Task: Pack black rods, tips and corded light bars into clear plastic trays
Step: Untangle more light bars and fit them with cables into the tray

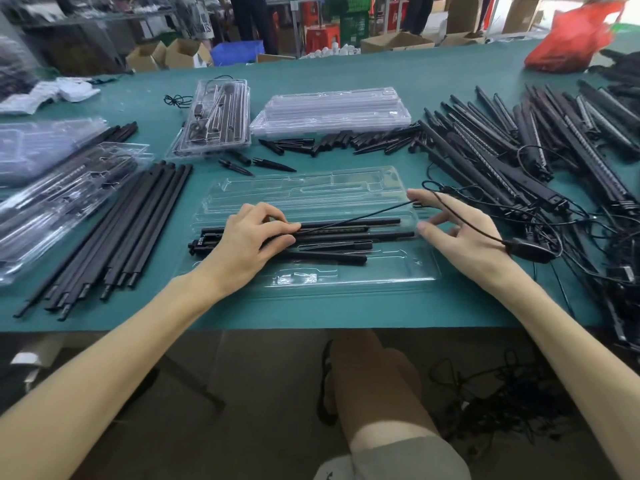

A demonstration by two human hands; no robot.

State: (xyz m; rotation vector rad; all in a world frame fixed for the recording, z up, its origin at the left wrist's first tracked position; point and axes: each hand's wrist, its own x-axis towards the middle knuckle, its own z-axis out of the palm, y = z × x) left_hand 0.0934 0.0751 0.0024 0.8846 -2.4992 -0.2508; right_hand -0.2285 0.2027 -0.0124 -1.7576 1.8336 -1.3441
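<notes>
**A:** Where's the work?

**B:** In the open clear plastic tray [311, 188] at the near edge, with black rods [346, 259] lying in its channels. The left hand [252, 237] pinches a corded light bar [332, 229] down among them. The right hand [460, 233] is spread loose at the tray's right end, with the cord [363, 214] draped across it.

**A:** What could go wrong?

**B:** My guess is the cord. Its inline switch [530, 250] lies just beside the tangled pile of light bars [519, 150] on the right. Snag there and the bar could lift out, or the loop could get trapped under the lid (I can't tell whether every rod is fully seated).

**A:** And the room?

**B:** A teal table mat [346, 313]. Loose rods [138, 220] lie left, pointed tips [346, 140] and stacked empty trays [329, 109] far. Beyond them are cardboard boxes [180, 53] and a red bag [571, 39].
</notes>
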